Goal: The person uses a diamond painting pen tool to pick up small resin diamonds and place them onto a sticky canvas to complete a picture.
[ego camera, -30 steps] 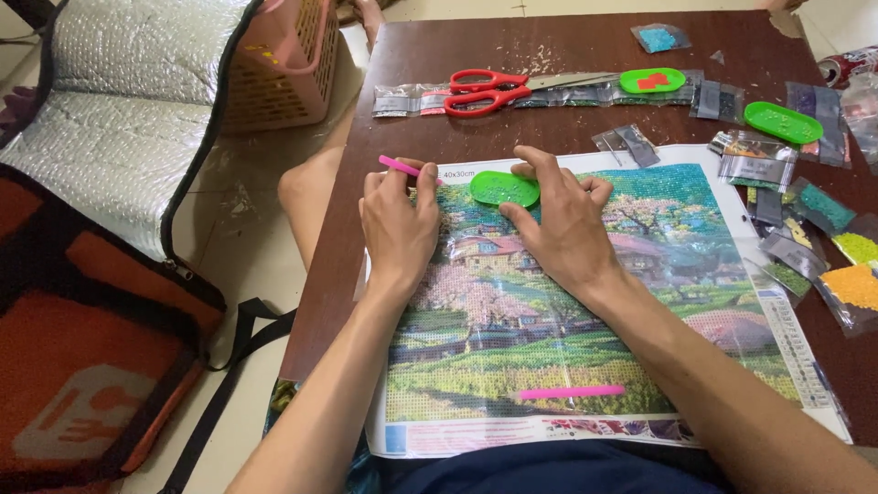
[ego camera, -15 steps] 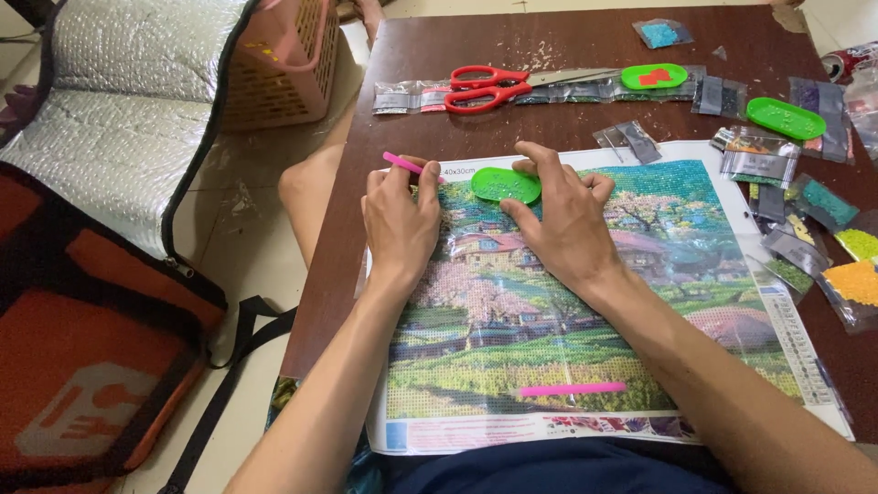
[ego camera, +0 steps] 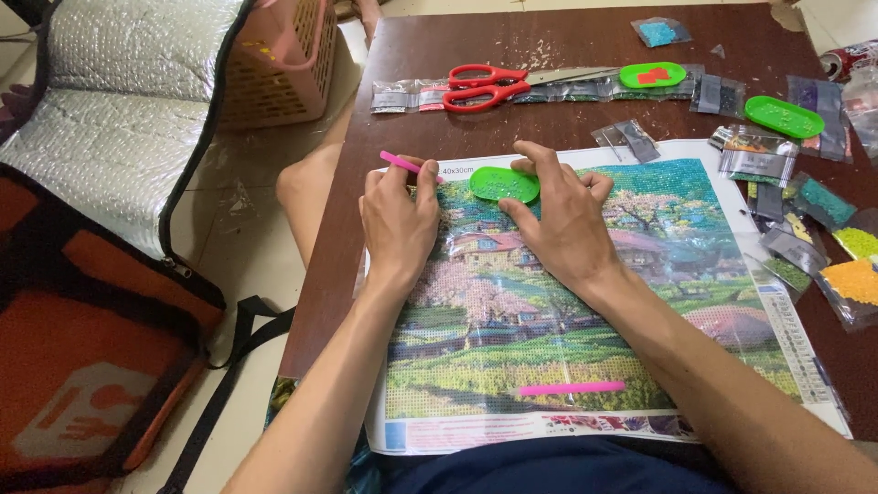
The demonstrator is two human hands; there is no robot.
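Pen position: pink pen (ego camera: 409, 166) at upper left corner of canvas (ego camera: 585, 302), gripped in left hand (ego camera: 400, 222), free end angled up and to the left past the fingers.
Tray position: green oval tray (ego camera: 504, 184) on top edge of canvas, just beside left hand, directly under fingertips of right hand (ego camera: 558, 220).
Left hand: fingers together, clamped on pink pen; heel resting on canvas.
Right hand: fingers spread apart, palm flat on canvas, index and thumb touching rim of green oval tray; nothing enclosed.
Canvas: landscape picture, flat on dark worktop (ego camera: 549, 55), near edge at person's lap.
Surroundings: spare pink pen (ego camera: 572, 388) lying loose low on canvas, well apart from both hands; red scissors (ego camera: 483, 86) and two more green trays (ego camera: 652, 75) farther up worktop; small bead bags (ego camera: 851, 279) along right side.
Change vs earlier frame: both hands, pen and tray in same places; no visible shift.
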